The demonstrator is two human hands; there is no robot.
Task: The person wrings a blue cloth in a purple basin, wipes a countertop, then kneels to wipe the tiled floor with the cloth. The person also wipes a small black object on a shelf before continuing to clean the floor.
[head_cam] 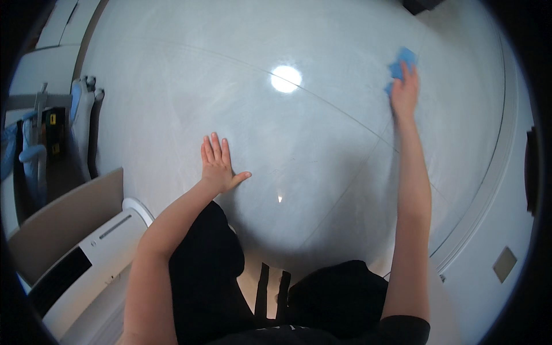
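Note:
My right hand (405, 95) reaches far out to the right and presses a blue cloth (403, 63) on the glossy light-grey tiled floor (310, 138). Parts of the cloth stick out beyond the fingertips and beside the palm; the rest lies hidden under the hand. Flat on the floor to the left, my left hand (217, 168) has its fingers spread and holds nothing. Between the hands, thin tile joints cross the floor, and a round lamp reflection shines farther out. My knees in black trousers are at the bottom.
A white appliance (116, 235) stands by a beige panel (69, 207) at lower left. Beyond it are a chair's grey castor base (86, 108) and white cabinets (47, 64). Along the right runs a white wall (487, 228) with skirting. A dark object (420, 5) sits at the top.

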